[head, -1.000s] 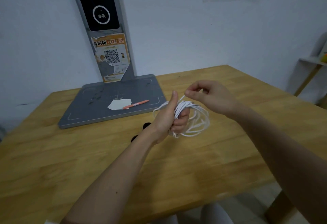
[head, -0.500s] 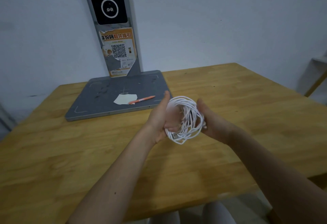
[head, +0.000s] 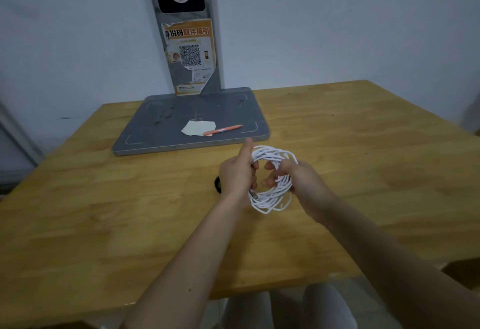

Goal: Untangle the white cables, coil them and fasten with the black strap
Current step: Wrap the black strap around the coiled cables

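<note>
While both your left hand [head: 237, 172] and right hand [head: 293, 176] grip the white cables [head: 272, 196] above the table [head: 104, 211], keep pinching across all loops (they're light, springy, slippery).

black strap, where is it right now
In the head view the black strap lies on the wooden table, mostly hidden just behind the left hand, which holds the white cable coil.

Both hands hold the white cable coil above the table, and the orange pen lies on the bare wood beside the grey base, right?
Not quite. In the head view the orange pen lies on the grey base, partly across a white paper scrap. Both hands do hold the white cable coil.
</note>
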